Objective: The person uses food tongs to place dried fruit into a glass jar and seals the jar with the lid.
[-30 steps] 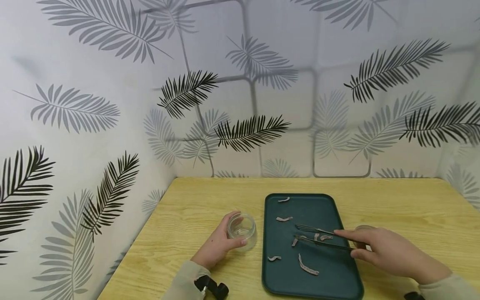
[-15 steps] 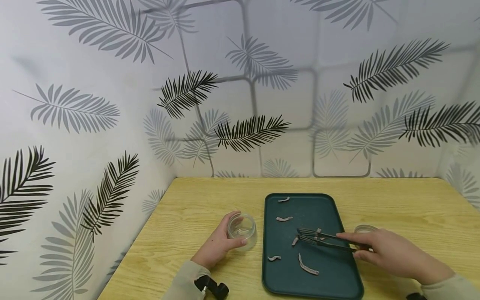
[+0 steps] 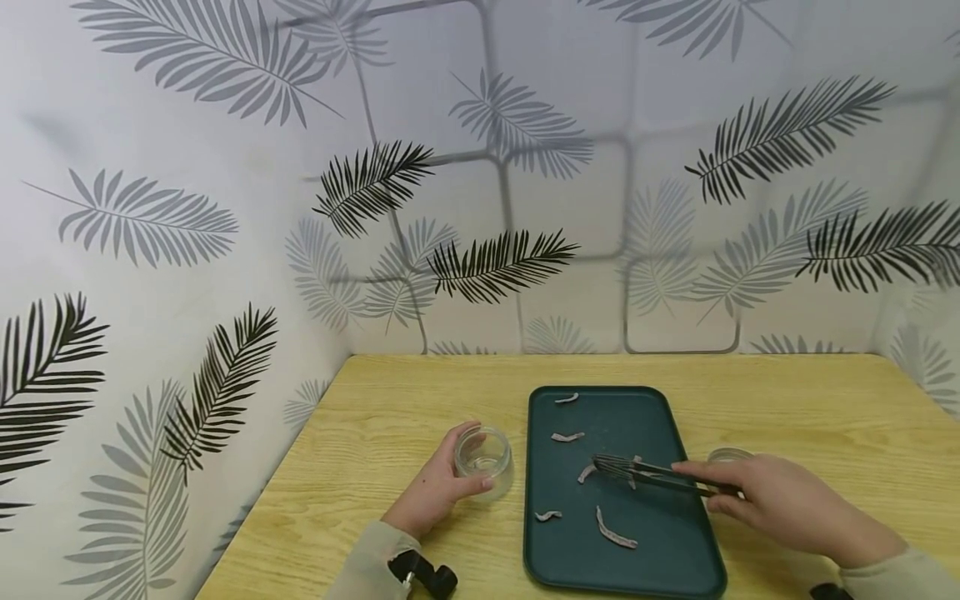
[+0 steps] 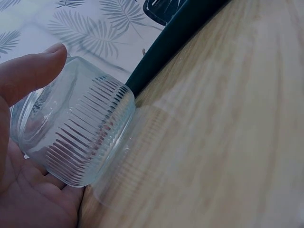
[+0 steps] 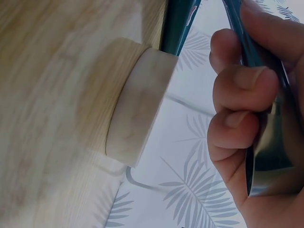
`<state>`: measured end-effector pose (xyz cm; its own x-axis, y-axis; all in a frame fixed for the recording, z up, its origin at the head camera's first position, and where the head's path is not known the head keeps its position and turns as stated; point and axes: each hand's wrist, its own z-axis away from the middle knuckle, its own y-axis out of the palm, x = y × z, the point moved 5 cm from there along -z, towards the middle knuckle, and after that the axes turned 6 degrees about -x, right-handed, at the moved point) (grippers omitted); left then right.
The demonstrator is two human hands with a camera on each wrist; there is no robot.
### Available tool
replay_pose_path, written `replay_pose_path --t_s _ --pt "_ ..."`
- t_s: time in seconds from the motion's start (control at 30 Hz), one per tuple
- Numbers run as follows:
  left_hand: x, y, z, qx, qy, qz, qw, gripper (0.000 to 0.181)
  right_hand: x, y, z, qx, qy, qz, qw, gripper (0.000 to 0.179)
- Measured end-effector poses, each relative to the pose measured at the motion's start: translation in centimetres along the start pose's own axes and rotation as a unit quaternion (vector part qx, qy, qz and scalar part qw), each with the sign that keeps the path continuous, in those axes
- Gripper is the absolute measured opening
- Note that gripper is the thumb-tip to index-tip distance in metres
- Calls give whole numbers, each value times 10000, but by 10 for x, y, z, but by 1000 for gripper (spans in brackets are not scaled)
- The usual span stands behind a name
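My left hand [image 3: 435,492] grips a clear glass jar [image 3: 483,462] upright on the table. In the left wrist view, the jar [image 4: 85,126] shows a ribbed side and no contents that I can make out. My right hand [image 3: 795,504] holds dark metal tongs [image 3: 678,475], fingers curled round their arms in the right wrist view. The tong ends lie low over the middle of the dark green tray [image 3: 622,575], their arms close together. A pale dried strip [image 3: 636,479] is partly hidden by them; whether it is pinched I cannot tell. Another strip [image 3: 587,473] lies by their tips.
Several more greyish dried strips lie spread on the tray, the longest strip [image 3: 615,530] near the front. A round pale lid-like disc [image 5: 142,104] sits on the table [image 3: 420,392] beside the right hand. A patterned wall covering [image 3: 555,292] rises behind the table.
The tongs' arms have come closer together over the middle strips. The strip by their tips has shifted slightly left and away. The left hand and jar stay put.
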<state>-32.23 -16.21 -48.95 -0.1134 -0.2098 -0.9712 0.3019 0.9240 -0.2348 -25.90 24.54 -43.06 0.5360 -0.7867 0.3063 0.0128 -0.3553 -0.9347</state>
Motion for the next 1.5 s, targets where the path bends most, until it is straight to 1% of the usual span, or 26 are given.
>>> replay_pose_path --t_s 0.17,0.4,0.47,0.63,0.73,0.8,0.9,1.03,1.23,1.33,1.5 --pt "-1 0 1 2 -1 41 10000 89 3 -3 -1 -106 -15 -77 9999 49" --pt "-2 0 2 -2 0 42 10000 88 8 -7 -5 -247 -109 33 9996 49" --pt "-2 0 2 -6 -9 33 10000 89 11 -8 -7 -207 -123 -22 9997 49" --pt "-3 0 1 -28 2 -1 10000 89 18 -10 -13 -147 -15 -187 9997 52" --pt "-4 0 1 -35 -3 13 10000 89 23 -11 -17 -186 -47 -282 9994 53" --pt "-3 0 1 -33 -31 24 10000 89 27 -12 -19 -234 -140 -320 9991 52" --pt "-3 1 1 -25 -54 35 10000 89 33 -13 -25 -282 -191 -377 9987 51" --pt "-3 0 1 -8 -39 67 10000 89 42 -13 -34 -353 -279 -284 9986 51" --pt "-4 -1 1 1 -12 74 10000 89 60 -11 -51 -383 -553 -219 9975 52" --pt "-4 -1 1 -15 -33 39 10000 89 68 -11 -57 -329 -672 -242 9969 53" --pt "-3 0 1 -51 -70 -43 10000 89 77 -10 -66 -280 -757 -323 9962 52"
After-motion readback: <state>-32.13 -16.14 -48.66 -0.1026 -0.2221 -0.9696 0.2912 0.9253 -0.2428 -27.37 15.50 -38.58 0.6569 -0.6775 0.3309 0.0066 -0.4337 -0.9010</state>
